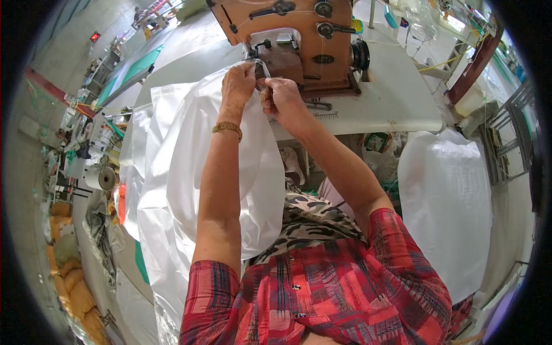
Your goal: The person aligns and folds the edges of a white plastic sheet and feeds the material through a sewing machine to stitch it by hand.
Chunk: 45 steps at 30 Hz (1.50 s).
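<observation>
A brown sewing machine (322,52) stands on a pale table (379,109). White glossy sheeting (213,155) drapes from beside its needle area down over the table's front and my lap. Close to the needle, my left hand (237,86) pinches the sheeting's upper edge, fingers closed. My right hand (282,96), just to its right, is closed with thumb and fingers pressed together on a narrow white strip of the edge that rises between the hands. The exact fingertip contact is partly hidden.
More white sheeting (445,201) hangs at the right. A black handwheel (360,54) sits on the machine's right side, and a metal piece (319,106) lies at its base. Yellow-orange bundles (75,287) are on the floor at the left, near a roll (101,179).
</observation>
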Each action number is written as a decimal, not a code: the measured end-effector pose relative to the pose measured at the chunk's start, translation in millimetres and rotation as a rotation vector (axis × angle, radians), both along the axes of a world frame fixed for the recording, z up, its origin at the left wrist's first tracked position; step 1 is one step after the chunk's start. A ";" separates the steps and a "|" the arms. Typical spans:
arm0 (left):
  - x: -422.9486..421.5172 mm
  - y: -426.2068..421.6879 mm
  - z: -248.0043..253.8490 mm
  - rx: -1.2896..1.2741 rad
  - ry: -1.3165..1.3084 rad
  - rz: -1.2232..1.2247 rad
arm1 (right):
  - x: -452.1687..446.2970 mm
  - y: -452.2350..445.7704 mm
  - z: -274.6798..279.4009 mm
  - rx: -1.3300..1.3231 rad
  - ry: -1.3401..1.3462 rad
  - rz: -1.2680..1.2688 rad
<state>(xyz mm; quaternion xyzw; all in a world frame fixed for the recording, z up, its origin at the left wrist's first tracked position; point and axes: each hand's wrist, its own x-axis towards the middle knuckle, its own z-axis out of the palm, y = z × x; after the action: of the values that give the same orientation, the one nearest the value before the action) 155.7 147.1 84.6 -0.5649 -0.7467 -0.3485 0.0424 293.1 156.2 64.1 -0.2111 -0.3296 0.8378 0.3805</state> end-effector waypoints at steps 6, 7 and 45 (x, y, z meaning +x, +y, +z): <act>-1.6 0.8 -3.4 0.033 0.006 -0.004 | -9.8 8.9 -8.7 0.014 0.049 0.002; -1.8 1.3 -3.5 0.017 -0.007 0.001 | -11.3 8.9 -9.5 0.014 0.049 0.002; 26.0 -15.4 -22.4 0.317 -0.442 0.033 | 7.6 15.0 37.0 2.100 -1.127 -0.370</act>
<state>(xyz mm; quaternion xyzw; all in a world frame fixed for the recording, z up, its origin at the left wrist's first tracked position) 181.7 131.7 62.2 -0.4491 -0.6831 -0.5753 -0.0279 300.7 171.2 101.2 -0.1788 -0.9350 -0.1156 0.2838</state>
